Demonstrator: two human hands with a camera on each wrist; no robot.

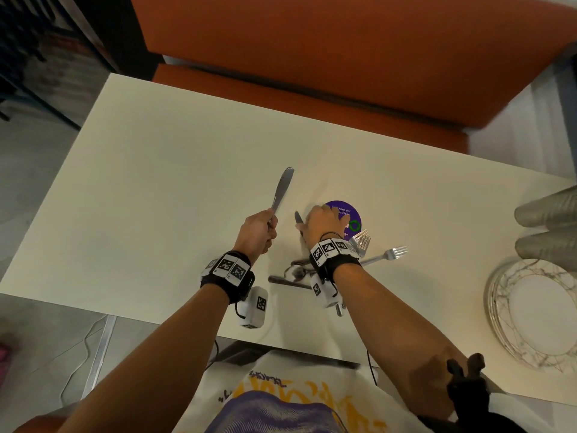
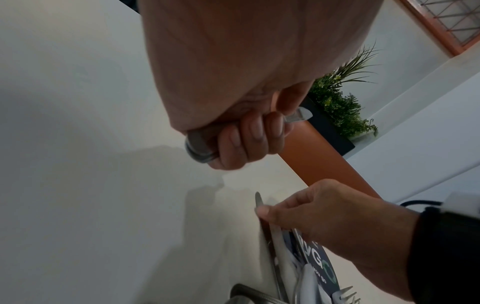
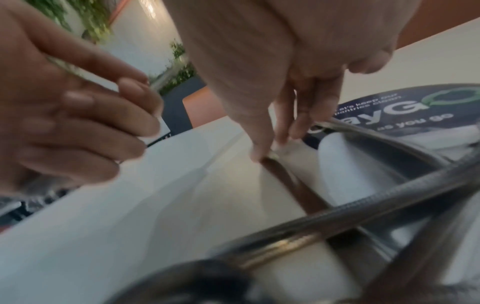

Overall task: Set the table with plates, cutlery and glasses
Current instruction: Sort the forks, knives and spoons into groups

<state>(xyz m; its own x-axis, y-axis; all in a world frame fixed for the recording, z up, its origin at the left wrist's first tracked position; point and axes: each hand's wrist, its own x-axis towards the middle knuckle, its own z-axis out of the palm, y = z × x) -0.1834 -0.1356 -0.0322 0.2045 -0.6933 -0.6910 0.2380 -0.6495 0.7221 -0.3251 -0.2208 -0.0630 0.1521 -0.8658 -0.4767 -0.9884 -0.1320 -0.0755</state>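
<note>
My left hand (image 1: 270, 225) grips a table knife (image 1: 282, 189) by its handle, blade pointing away, raised above the white table (image 1: 156, 182). In the left wrist view its fingers (image 2: 249, 142) curl round the handle end (image 2: 200, 149). Just to its right, my right hand (image 1: 304, 225) pinches the blade of a second knife (image 1: 298, 217) between thumb and fingers (image 3: 283, 135); this knife (image 3: 288, 179) still lies on the table at the edge of a cutlery pile (image 1: 295, 275). Two forks (image 1: 388, 254) stick out of the pile to the right.
A round purple sticker (image 1: 351, 218) lies under my right hand. Stacked marbled plates (image 1: 530, 310) sit at the table's right edge, with clear stacked glasses (image 1: 548, 229) lying behind them. An orange bench (image 1: 312, 42) runs along the far side.
</note>
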